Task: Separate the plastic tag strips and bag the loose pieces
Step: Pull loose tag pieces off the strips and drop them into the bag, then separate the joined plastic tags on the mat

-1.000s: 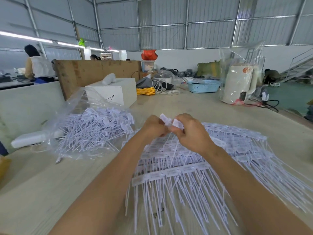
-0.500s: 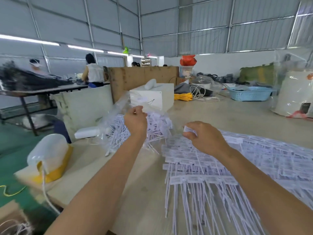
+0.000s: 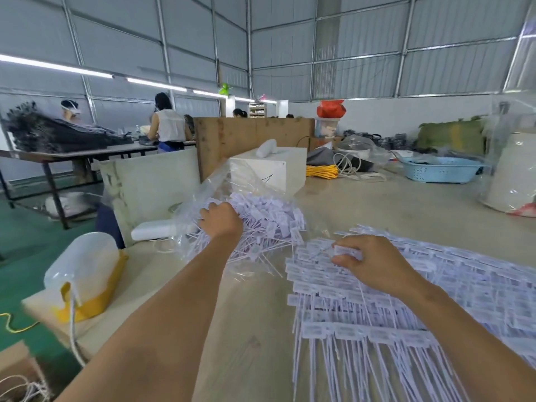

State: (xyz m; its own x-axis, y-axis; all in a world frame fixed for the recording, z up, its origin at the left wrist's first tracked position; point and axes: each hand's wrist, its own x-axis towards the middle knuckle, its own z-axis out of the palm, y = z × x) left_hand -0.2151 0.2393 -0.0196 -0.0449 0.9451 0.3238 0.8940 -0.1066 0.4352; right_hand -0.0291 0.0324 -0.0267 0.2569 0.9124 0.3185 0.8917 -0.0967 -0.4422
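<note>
A clear plastic bag (image 3: pixel 246 181) lies open on the table, filled with loose white tags (image 3: pixel 269 219). My left hand (image 3: pixel 222 220) reaches into its mouth, knuckles up, fingers buried among the loose tags and hidden. To the right spreads a wide pile of joined white tag strips (image 3: pixel 478 285), their thin tails fanning toward me. My right hand (image 3: pixel 374 265) rests on the pile's left end and pinches a tag head between thumb and forefinger.
Wooden table (image 3: pixel 377 204) runs back to a white box (image 3: pixel 278 166), yellow cable, a blue basket (image 3: pixel 441 169) and a wrapped white roll (image 3: pixel 513 175). A yellow-and-white plastic object (image 3: pixel 84 274) sits at the left edge. People work at a far table (image 3: pixel 87 153).
My hands came apart from in front of me. The left one moved left and forward into the bag, and the right one dropped onto the strip pile. The view swung left.
</note>
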